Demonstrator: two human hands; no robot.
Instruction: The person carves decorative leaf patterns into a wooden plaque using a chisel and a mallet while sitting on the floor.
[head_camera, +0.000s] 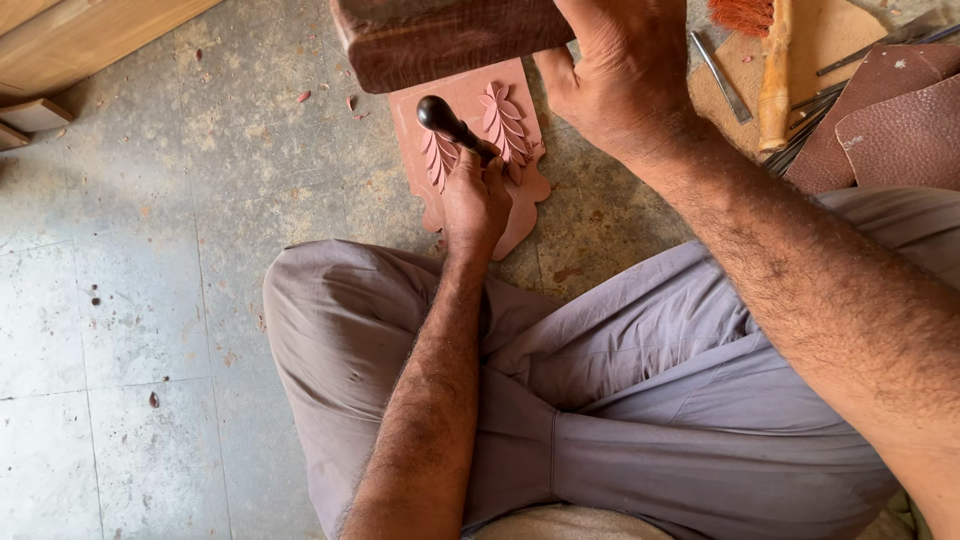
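A reddish wooden panel (470, 105) carved with leaf shapes lies on the stone floor in front of my crossed legs. My left hand (475, 200) is closed round a dark-handled chisel (445, 122), its rounded butt pointing up and to the left, its tip on the carving. My right hand (620, 75) grips a heavy dark wooden block (440, 40) used as a mallet, held just above the panel's far end and over the chisel's butt.
To the right lie several thin metal carving tools (715, 75), a wooden-handled brush (772, 80) on a tan board, and brown leather pieces (900, 130). Pale wooden boards (70, 45) sit at the upper left. Wood chips dot the grey floor (150, 300).
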